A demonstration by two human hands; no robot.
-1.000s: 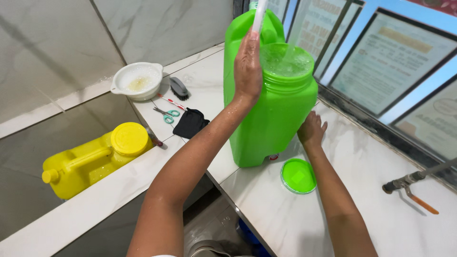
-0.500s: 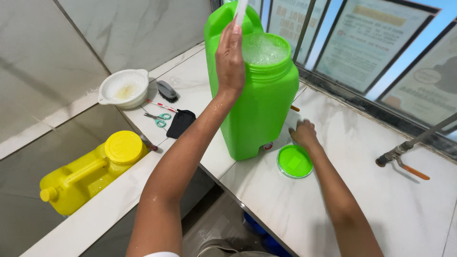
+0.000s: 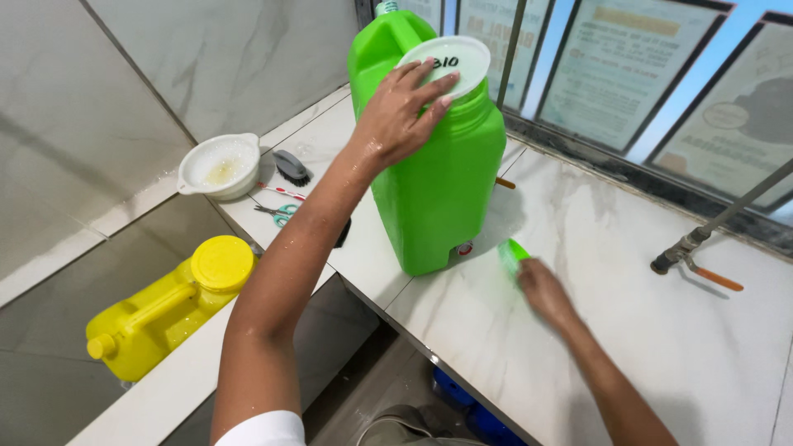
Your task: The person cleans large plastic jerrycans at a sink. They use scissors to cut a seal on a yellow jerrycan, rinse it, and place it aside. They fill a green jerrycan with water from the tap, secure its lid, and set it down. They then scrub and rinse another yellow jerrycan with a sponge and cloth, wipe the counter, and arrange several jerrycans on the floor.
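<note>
Head view: the white inner seal disc [image 3: 443,64] is being seated on the mouth of the big green jerrycan [image 3: 436,165] while the green screw cap [image 3: 512,251] is picked up.

The jerrycan stands upright on the marble tabletop [image 3: 628,272], at about 12 o'clock from the person. The left hand [image 3: 400,111] lies flat, fingers spread wide, on the disc and the can's shoulder. The right hand [image 3: 543,289], at 4 o'clock of the can's base, is blurred; it touches the cap, but I cannot tell whether it has closed on it. Next, by my reading, the cap must come up level over the disc (without knocking it askew). At 9 o'clock sit a white bowl [image 3: 219,165], a brush [image 3: 291,168], scissors [image 3: 279,213] and a yellow jerrycan [image 3: 169,306].
</note>
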